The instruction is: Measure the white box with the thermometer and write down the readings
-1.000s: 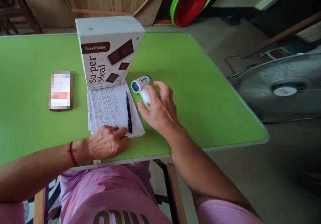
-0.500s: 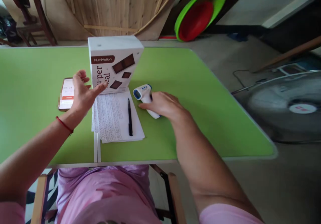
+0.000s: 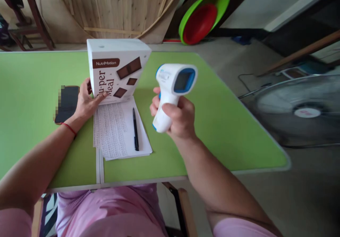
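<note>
White and blue plastic fills our right hand point(image 3: 183, 118): its fingers are wrapped around the handle of an infrared thermometer point(image 3: 166, 88), thumb across the near side. We hold it raised above the right part of the green table point(image 3: 225, 134), to the right of the papers, with its dark display point(image 3: 184, 80) turned toward us. Well apart from it, our left hand point(image 3: 89, 100) clasps the lower left edge of the NutriMotion box point(image 3: 113, 77), thumb on the printed front and fingers along the side. The box stands upright at the far end of the handwritten sheets point(image 3: 113, 130); we cannot tell whether its base rests on them. On the sheets, toward their right side, lies a black pen point(image 3: 135, 130). Just beside our left hand, a smartphone point(image 3: 67, 102) lies with its screen dark. A red bracelet point(image 3: 69, 128) circles our left wrist. Beyond the table to the right stands a fan point(image 3: 306, 111).
</note>
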`<state>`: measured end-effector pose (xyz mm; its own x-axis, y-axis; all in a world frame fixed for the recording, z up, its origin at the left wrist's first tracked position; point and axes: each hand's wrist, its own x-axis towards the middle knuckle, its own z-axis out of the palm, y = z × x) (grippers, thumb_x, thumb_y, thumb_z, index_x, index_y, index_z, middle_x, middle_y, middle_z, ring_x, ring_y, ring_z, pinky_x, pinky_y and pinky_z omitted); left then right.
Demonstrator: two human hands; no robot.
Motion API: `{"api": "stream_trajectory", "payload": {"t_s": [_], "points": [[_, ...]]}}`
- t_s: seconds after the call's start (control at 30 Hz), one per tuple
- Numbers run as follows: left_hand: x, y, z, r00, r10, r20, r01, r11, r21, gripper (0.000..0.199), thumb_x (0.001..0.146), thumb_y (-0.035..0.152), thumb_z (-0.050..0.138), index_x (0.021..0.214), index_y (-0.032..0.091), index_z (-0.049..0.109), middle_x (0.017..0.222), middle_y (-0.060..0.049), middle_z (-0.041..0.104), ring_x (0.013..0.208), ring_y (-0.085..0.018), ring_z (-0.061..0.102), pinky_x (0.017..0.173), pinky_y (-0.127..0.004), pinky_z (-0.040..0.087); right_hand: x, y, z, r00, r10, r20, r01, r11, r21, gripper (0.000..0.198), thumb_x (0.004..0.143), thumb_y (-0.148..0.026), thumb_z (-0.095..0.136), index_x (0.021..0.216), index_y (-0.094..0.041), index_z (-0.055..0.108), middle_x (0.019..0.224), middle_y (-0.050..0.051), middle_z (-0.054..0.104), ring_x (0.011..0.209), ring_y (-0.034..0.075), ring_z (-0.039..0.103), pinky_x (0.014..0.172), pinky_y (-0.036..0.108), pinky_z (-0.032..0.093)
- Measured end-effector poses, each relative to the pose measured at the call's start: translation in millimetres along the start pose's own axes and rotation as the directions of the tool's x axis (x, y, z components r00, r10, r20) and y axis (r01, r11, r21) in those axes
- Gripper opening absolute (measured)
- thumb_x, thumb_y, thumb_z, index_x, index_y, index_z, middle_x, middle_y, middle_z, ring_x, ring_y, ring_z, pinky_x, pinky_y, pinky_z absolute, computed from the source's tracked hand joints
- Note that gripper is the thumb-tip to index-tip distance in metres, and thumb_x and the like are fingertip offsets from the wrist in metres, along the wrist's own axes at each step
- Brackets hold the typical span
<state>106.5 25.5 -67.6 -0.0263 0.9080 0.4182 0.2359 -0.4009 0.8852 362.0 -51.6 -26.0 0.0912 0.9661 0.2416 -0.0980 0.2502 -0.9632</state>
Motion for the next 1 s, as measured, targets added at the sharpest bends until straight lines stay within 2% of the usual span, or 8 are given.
{"api": "stream_trajectory", "payload": {"t_s": [0.1, 0.27, 0.33, 0.47, 0.57, 0.67, 0.83, 1.0], "points": [[-10.3, 15.4, 4.0, 0.999, -0.054, -0.001, 0.054, 0.998, -0.028, 0.058, 0.071, 0.062, 0.076, 0.105, 0.019, 0.059, 0.106, -0.011, 0.068, 0.099, -0.029, 0.067, 0.085, -0.047, 0.058, -17.4, -0.2, 12.5, 0.986, 0.048, 0.161, -0.076, 0.982, 0.172, 0.036, 0.063, -0.041, 0.075, 0.092, -0.021, 0.067, 0.064, -0.003, 0.054, 0.052, 0.011, 0.046, 0.047, 0.029, 0.04], [-26.6, 26.4, 12.2, 0.992, -0.118, -0.038, 0.118, 0.993, -0.016, 0.054, 0.073, 0.065, 0.074, 0.098, 0.018, 0.061, 0.1, -0.011, 0.07, 0.09, -0.026, 0.068, 0.076, -0.043, 0.059, -35.8, 15.5, 23.3, 0.914, 0.254, 0.316, -0.303, 0.946, 0.114, 0.033, 0.071, -0.041, 0.072, 0.096, -0.02, 0.064, 0.07, -0.003, 0.054, 0.056, 0.011, 0.047, 0.052, 0.03, 0.039], [-28.7, 28.0, 13.4, 0.992, -0.118, -0.041, 0.118, 0.993, -0.004, 0.051, 0.075, 0.063, 0.073, 0.098, 0.019, 0.062, 0.099, -0.011, 0.071, 0.089, -0.025, 0.068, 0.074, -0.041, 0.059, -38.5, 24.2, 25.6, 0.896, 0.296, 0.331, -0.34, 0.937, 0.083, 0.032, 0.072, -0.042, 0.071, 0.095, -0.02, 0.062, 0.072, -0.002, 0.054, 0.058, 0.011, 0.047, 0.054, 0.03, 0.038], [-27.2, 31.9, 12.0, 0.999, -0.043, 0.029, 0.042, 0.999, 0.004, 0.042, 0.082, 0.059, 0.068, 0.099, 0.021, 0.063, 0.099, -0.008, 0.072, 0.089, -0.023, 0.068, 0.075, -0.038, 0.057, -39.6, 35.4, 30.4, 0.908, 0.286, 0.307, -0.326, 0.941, 0.088, 0.033, 0.074, -0.045, 0.07, 0.094, -0.022, 0.059, 0.073, -0.003, 0.053, 0.061, 0.011, 0.046, 0.057, 0.03, 0.038], [-25.5, 33.2, 10.2, 0.998, -0.018, 0.063, 0.015, 0.998, 0.062, 0.04, 0.084, 0.059, 0.066, 0.098, 0.022, 0.064, 0.097, -0.006, 0.072, 0.088, -0.022, 0.067, 0.073, -0.034, 0.056, -39.0, 37.7, 32.9, 0.897, 0.304, 0.32, -0.343, 0.936, 0.072, 0.035, 0.074, -0.046, 0.07, 0.096, -0.022, 0.058, 0.071, -0.004, 0.051, 0.06, 0.012, 0.046, 0.056, 0.03, 0.038], [-25.4, 32.1, 9.4, 0.997, -0.053, 0.06, 0.049, 0.996, 0.071, 0.042, 0.081, 0.06, 0.067, 0.097, 0.021, 0.063, 0.097, -0.006, 0.072, 0.085, -0.021, 0.067, 0.069, -0.032, 0.055, -38.6, 38.0, 34.8, 0.886, 0.33, 0.325, -0.373, 0.925, 0.077, 0.035, 0.074, -0.047, 0.07, 0.095, -0.022, 0.058, 0.072, -0.004, 0.051, 0.061, 0.011, 0.046, 0.056, 0.029, 0.038], [-25.4, 31.3, 8.1, 0.997, -0.06, 0.056, 0.056, 0.996, 0.065, 0.047, 0.078, 0.062, 0.07, 0.098, 0.02, 0.061, 0.101, -0.008, 0.071, 0.089, -0.023, 0.068, 0.073, -0.035, 0.056, -35.4, 35.0, 38.3, 0.858, 0.369, 0.358, -0.426, 0.9, 0.094, 0.036, 0.07, -0.043, 0.074, 0.094, -0.022, 0.06, 0.07, -0.005, 0.051, 0.059, 0.01, 0.045, 0.055, 0.029, 0.038], [-23.4, 33.8, 6.6, 0.992, -0.062, 0.107, 0.062, 0.998, -0.001, 0.045, 0.071, 0.058, 0.078, 0.092, 0.022, 0.061, 0.098, -0.005, 0.072, 0.088, -0.023, 0.069, 0.071, -0.034, 0.058, -32.7, 30.0, 39.7, 0.847, 0.389, 0.362, -0.456, 0.881, 0.123, 0.04, 0.067, -0.045, 0.075, 0.095, -0.021, 0.061, 0.068, -0.005, 0.052, 0.056, 0.01, 0.044, 0.052, 0.029, 0.037]]}}
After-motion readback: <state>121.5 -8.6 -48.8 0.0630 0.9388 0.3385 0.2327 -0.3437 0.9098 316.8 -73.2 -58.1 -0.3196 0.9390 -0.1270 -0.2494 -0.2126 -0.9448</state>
